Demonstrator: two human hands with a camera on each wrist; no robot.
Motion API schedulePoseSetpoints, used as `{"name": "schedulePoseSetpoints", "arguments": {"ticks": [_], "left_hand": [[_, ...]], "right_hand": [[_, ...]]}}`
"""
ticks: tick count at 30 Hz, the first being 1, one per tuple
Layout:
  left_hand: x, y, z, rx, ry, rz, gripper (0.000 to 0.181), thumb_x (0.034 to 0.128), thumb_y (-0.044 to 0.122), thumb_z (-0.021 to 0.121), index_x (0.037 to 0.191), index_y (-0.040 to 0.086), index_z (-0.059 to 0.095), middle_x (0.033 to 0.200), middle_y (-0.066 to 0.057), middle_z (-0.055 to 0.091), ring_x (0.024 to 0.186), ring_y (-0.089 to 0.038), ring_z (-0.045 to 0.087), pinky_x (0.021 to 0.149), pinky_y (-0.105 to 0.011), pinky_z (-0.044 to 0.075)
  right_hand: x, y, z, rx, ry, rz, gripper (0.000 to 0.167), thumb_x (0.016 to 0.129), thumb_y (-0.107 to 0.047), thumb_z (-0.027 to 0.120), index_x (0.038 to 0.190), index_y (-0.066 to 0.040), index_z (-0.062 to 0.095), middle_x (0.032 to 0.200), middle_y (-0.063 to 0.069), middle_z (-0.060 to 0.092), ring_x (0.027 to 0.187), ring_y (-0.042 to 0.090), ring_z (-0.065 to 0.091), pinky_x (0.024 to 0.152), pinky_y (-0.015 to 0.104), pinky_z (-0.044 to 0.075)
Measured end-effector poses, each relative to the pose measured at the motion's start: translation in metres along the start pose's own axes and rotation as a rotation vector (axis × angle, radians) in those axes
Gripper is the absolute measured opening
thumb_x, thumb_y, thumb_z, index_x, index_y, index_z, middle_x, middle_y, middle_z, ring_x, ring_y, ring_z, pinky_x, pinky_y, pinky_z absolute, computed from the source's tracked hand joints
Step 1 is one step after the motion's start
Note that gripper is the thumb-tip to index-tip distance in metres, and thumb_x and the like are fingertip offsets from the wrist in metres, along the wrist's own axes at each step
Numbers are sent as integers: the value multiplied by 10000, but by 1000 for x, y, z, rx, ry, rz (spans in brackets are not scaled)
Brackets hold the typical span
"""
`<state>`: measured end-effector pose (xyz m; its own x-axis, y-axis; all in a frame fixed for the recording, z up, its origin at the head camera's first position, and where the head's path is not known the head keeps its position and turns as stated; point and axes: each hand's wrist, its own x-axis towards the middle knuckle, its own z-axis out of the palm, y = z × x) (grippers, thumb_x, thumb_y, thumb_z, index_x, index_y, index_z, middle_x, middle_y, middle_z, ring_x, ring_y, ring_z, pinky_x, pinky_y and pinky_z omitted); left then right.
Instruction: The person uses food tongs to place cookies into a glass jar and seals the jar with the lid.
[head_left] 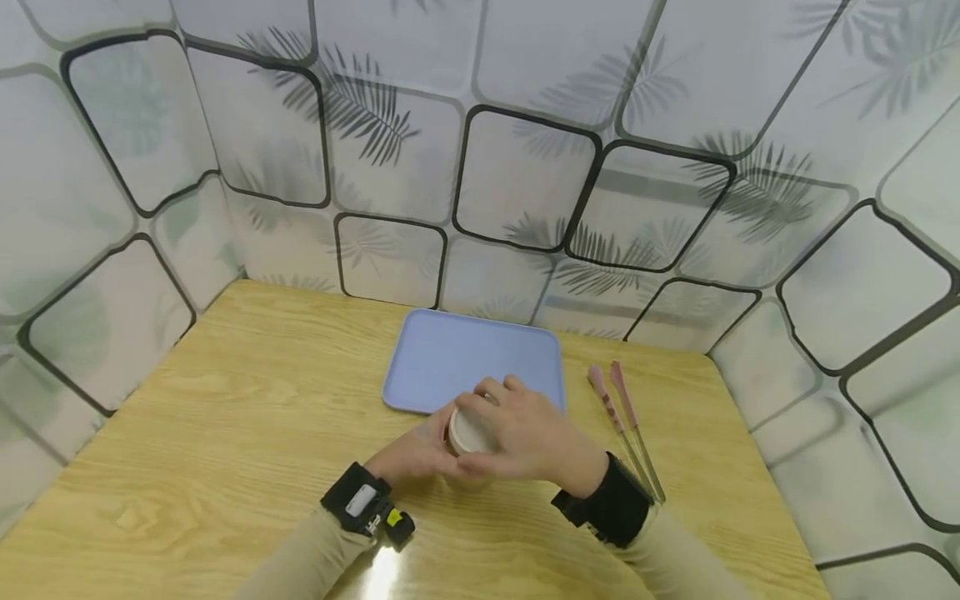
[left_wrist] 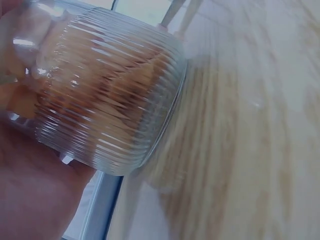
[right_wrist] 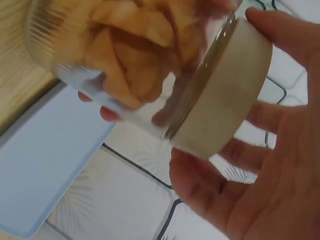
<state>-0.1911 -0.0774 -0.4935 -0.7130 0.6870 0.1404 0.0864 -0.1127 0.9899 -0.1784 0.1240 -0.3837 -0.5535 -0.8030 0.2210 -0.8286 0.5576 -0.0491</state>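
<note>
My left hand (head_left: 416,454) grips a clear glass jar (left_wrist: 110,95) round its side; ribbing covers the lower part of the glass. Thin, curved orange-brown pieces (right_wrist: 135,60) fill much of it, their kind unclear. A pale beige lid (right_wrist: 227,95) sits on the jar's mouth, level or nearly so. My right hand (head_left: 528,433) holds that lid by its rim, fingers and thumb curled round the edge. From the head view, the lid's top (head_left: 469,432) shows between both hands, while the hands hide most of the jar.
A light blue tray (head_left: 480,354) lies just behind the hands on the wooden table (head_left: 225,433). To its right rest what look like tongs (head_left: 626,417) with pink ends and metal arms. A patterned curtain or sheet (head_left: 390,150) encloses the table's back and sides.
</note>
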Motion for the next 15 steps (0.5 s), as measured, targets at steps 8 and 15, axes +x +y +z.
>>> {"name": "schedulePoseSetpoints", "arguments": {"ticks": [8,15], "left_hand": [[1,4,1,-10,24,-20,1074,764,-34,829,1607,138,186,1536,-207,402,1360,-312,461,1078,-319,473],[2,2,-1,26,12,-28,1093,796,37,834,1624,94,123,1552,-206,402,1383,-324,454,1105,-316,450]], "right_hand": [[6,-20,15,-250,147,212,566,859,-649,667,1037,-111,666,840,69,590,629,195,552,486,304,517],[8,-20,7,-193,77,211,613,882,-647,640,1149,-96,666,928,103,642,705,230,634,515,327,550]]}}
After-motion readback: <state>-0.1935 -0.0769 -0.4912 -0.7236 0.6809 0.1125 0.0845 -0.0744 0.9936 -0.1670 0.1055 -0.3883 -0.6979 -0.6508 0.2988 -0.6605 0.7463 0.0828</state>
